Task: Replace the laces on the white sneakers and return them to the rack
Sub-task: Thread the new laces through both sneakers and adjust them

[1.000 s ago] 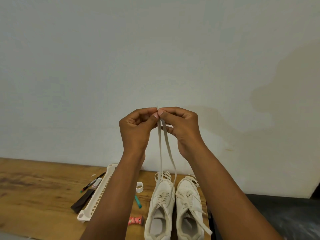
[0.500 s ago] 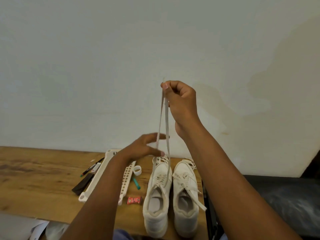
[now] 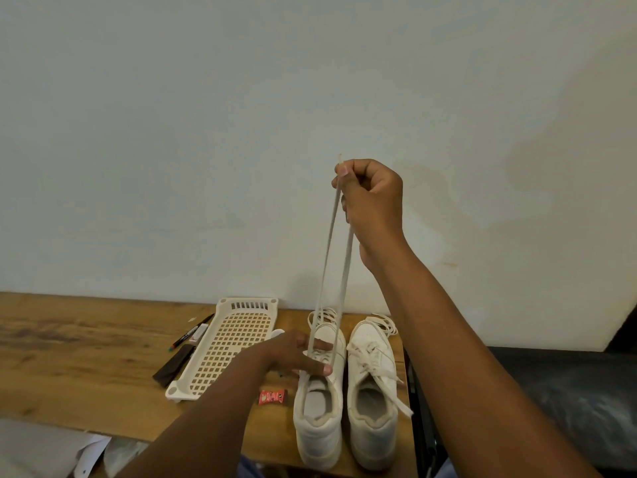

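Two white sneakers stand side by side on the wooden table, toes toward the wall: the left sneaker (image 3: 319, 414) and the right sneaker (image 3: 374, 401). My right hand (image 3: 370, 193) is raised high and pinches both ends of a white lace (image 3: 336, 257) that runs taut down to the left sneaker. My left hand (image 3: 296, 355) rests on the top of that sneaker with fingers stretched out, the lace strands passing beside its fingers. The right sneaker is laced, with a loose end hanging over its side.
A cream plastic grid rack (image 3: 229, 343) lies flat left of the sneakers. Pens (image 3: 193, 331) and a dark flat strip (image 3: 172, 365) lie beside it. A small red packet (image 3: 272, 396) sits near the left sneaker's heel. A dark seat (image 3: 568, 391) is at right.
My left hand let go of the lace ends and dropped to the left sneaker. My right hand stayed high, holding both lace ends taut. The view tilted downward.
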The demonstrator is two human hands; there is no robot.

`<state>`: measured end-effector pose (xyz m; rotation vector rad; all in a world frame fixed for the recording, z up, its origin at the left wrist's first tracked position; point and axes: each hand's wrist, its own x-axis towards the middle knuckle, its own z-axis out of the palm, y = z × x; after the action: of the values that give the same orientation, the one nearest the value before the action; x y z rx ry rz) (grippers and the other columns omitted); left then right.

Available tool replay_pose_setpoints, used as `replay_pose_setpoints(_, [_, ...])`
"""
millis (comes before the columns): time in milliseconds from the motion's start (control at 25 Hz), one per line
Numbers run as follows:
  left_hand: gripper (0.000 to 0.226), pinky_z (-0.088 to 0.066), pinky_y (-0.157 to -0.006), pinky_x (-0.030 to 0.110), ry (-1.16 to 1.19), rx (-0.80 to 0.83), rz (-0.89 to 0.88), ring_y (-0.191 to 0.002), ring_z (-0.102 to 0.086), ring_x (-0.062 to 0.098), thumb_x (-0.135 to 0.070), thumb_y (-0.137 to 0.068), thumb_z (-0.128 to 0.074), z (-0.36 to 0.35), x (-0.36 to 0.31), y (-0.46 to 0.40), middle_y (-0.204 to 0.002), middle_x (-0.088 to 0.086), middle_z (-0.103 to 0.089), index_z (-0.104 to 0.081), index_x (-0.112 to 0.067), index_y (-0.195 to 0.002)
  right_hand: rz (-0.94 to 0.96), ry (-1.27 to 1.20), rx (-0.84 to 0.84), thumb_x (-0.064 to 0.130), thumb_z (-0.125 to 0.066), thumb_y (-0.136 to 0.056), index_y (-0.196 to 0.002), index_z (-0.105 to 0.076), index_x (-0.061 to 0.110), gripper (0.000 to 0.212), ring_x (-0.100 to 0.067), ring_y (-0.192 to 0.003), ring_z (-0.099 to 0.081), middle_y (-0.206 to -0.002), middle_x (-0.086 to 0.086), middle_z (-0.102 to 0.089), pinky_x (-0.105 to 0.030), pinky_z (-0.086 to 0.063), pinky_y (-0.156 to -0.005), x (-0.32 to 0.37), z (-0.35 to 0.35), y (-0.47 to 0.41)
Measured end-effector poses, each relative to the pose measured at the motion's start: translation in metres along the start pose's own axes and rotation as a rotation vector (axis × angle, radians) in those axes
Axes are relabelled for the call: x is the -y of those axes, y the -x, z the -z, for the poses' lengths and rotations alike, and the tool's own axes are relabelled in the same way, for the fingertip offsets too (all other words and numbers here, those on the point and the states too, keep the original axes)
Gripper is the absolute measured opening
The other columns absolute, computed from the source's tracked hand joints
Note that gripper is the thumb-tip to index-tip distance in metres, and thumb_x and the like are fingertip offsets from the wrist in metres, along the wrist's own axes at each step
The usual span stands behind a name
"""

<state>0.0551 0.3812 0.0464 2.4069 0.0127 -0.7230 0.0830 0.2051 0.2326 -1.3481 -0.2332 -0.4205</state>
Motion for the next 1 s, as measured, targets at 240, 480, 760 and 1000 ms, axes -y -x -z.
replay_pose_setpoints(240, [0.068, -0.047, -0.095, 0.019, 0.02, 0.003, -0.007, -0.113, -0.051, 0.008, -0.055, -0.079, -0.081, -0.003, 0.009, 0.0, -0.15, -0.01, -0.05, -0.055, -0.044, -0.142, -0.04, -0.133, 0.062, 0.01, -0.05, -0.108, -0.105, -0.064, 0.0, 0.018, -0.025, -0.077, -0.076, -0.091, -0.012, -0.075, -0.037, -0.065, -0.078, 0.003, 0.009, -0.002])
replay_pose_setpoints(480, [0.073, -0.037, -0.114, 0.031, 0.049, -0.015, -0.012, -0.137, -0.047, 0.014, -0.059, -0.075, -0.083, -0.005, 0.015, -0.006, -0.151, -0.021, -0.046, -0.057, -0.043, -0.14, -0.05, -0.271, 0.109, 0.012, -0.049, -0.109, -0.104, -0.063, -0.001, 0.019, -0.029, -0.082, -0.075, -0.089, -0.012, -0.072, -0.042, -0.064, -0.081, 0.006, 0.013, -0.002])
replay_pose_setpoints(760, [0.077, -0.036, -0.1, 0.025, 0.058, -0.046, 0.002, -0.118, -0.049, 0.008, -0.062, -0.073, -0.083, -0.01, 0.015, -0.002, -0.15, -0.012, -0.051, -0.055, -0.042, -0.142, -0.003, -0.363, 0.136, 0.012, -0.049, -0.109, -0.1, -0.063, 0.005, 0.018, -0.019, -0.073, -0.069, -0.084, -0.007, -0.07, -0.029, -0.056, -0.068, 0.018, 0.006, 0.006])
replay_pose_setpoints(1000, [0.08, -0.039, -0.103, 0.029, 0.07, -0.056, 0.017, -0.113, -0.05, 0.01, -0.067, -0.068, -0.083, -0.011, 0.016, 0.0, -0.142, -0.011, -0.055, -0.054, -0.045, -0.14, 0.043, -0.311, 0.137, 0.014, -0.053, -0.108, -0.097, -0.061, 0.016, 0.013, -0.003, -0.087, -0.062, -0.081, 0.003, -0.071, -0.025, -0.043, -0.083, 0.026, -0.007, 0.012])
